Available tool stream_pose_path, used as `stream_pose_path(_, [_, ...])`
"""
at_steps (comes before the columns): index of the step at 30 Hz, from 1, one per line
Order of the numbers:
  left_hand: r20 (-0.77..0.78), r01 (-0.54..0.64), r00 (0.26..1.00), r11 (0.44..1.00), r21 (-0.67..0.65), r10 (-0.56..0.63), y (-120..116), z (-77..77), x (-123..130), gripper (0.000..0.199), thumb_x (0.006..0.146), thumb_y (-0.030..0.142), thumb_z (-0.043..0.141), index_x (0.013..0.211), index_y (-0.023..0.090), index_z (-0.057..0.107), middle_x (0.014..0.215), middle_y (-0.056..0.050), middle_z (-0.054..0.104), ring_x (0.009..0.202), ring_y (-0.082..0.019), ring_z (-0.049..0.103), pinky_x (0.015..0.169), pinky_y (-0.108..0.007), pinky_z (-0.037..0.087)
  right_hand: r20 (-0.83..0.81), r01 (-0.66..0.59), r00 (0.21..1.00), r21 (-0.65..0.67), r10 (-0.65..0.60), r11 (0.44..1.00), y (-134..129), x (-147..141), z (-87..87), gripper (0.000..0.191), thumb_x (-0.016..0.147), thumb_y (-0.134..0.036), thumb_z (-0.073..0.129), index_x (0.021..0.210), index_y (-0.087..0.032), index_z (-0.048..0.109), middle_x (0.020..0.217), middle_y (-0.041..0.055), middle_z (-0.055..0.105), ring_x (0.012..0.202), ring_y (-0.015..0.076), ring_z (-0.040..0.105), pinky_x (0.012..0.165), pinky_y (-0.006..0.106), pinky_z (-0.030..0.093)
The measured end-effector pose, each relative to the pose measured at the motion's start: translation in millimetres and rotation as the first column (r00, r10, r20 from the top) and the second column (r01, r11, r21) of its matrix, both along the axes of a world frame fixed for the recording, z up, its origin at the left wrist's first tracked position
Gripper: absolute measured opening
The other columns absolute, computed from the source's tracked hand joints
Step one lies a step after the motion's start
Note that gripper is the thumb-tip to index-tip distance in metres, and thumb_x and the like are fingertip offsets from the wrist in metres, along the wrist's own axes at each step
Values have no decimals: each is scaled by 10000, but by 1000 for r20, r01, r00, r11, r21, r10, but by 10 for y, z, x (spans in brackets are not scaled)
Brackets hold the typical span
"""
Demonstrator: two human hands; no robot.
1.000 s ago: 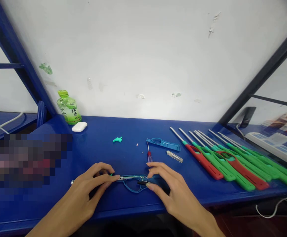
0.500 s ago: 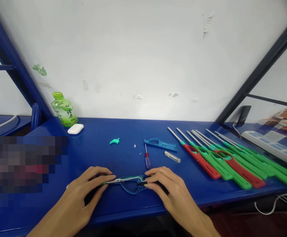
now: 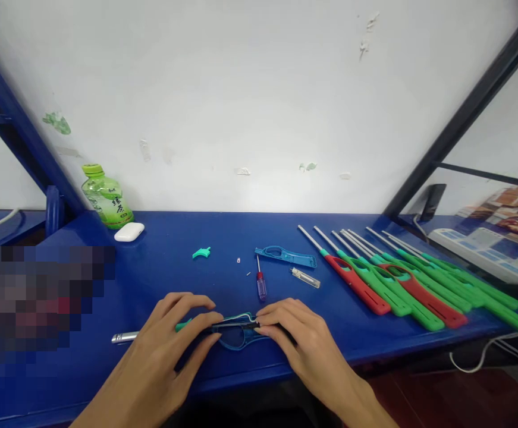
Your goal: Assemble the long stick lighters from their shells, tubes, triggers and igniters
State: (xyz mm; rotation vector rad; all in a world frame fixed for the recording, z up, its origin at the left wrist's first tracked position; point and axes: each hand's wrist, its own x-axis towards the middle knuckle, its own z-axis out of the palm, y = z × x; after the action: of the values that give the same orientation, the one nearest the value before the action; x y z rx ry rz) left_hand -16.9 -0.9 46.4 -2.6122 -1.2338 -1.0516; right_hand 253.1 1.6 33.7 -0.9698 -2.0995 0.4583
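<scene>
A blue half shell of a utility lighter's handle (image 3: 231,347) lies near the table's front edge between my hands. A thin white tube and a dark rod run along inside it. My left hand (image 3: 181,342) is closed over the shell's left end, fingertips and thumb pinching the lighter there. The teal collar (image 3: 182,326) and silver barrel (image 3: 125,337) stick out beyond that hand. With fingers and thumb together, my right hand (image 3: 297,336) pinches a small black part (image 3: 253,325) at the shell's right side. Its fingers cover the shell's right end.
Behind the hands lie a screwdriver (image 3: 261,286), the other blue shell half (image 3: 288,257), a clear fuel tank (image 3: 305,277), a teal trigger (image 3: 201,253) and tiny parts (image 3: 238,260). Several assembled lighters (image 3: 396,291) lie at right. A bottle (image 3: 107,199) and white case (image 3: 129,232) stand back left.
My left hand has shifted right along the lighter, baring the silver barrel behind it. The white tube now lies nearer the shell's far edge, and a dark rod shows. My right hand stays pinching the black part.
</scene>
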Motion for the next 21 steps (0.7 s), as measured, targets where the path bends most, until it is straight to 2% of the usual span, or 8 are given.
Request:
stream_pose_path(4, [-82, 40, 996, 998, 44, -37, 98, 4, 100, 239, 1126, 233, 499, 1035, 261, 718, 1104, -34, 721, 1001, -193, 653, 869, -302, 579, 1, 6, 1000, 9, -6, 1000, -1, -2, 1, 163, 1129, -230, 593, 1069, -231, 744, 1074, 39, 821, 1014, 210, 767, 917, 365, 600])
stream_pose_path(7, [-134, 35, 991, 996, 82, -23, 148, -18, 106, 304, 1133, 198, 442, 998, 240, 712, 1048, -37, 727, 883, -191, 648, 777, -312, 557, 1, -1, 1000, 7, 1, 1000, -2, -1, 0, 177, 1137, -250, 578, 1067, -233, 740, 1070, 43, 821, 1011, 214, 766, 916, 373, 598])
stream_pose_path(14, [-212, 52, 977, 991, 121, -25, 125, -53, 105, 374, 1077, 41, 391, 1001, 237, 700, 1039, -16, 731, 851, -193, 659, 849, -342, 536, 16, -11, 1000, 38, 10, 999, -12, 2, -3, 149, 1123, -203, 596, 1062, -219, 731, 1067, 42, 822, 1002, 211, 766, 916, 362, 575])
stream_pose_path(21, [-208, 32, 978, 989, 147, 0, 106, -71, 154, 377, 1162, 168, 339, 998, 224, 674, 960, -8, 738, 841, -213, 669, 861, -378, 519, 18, -3, 1000, 82, 1, 997, -25, -2, 8, 136, 1113, -178, 612, 1059, -216, 731, 1060, 41, 827, 984, 203, 766, 900, 351, 563])
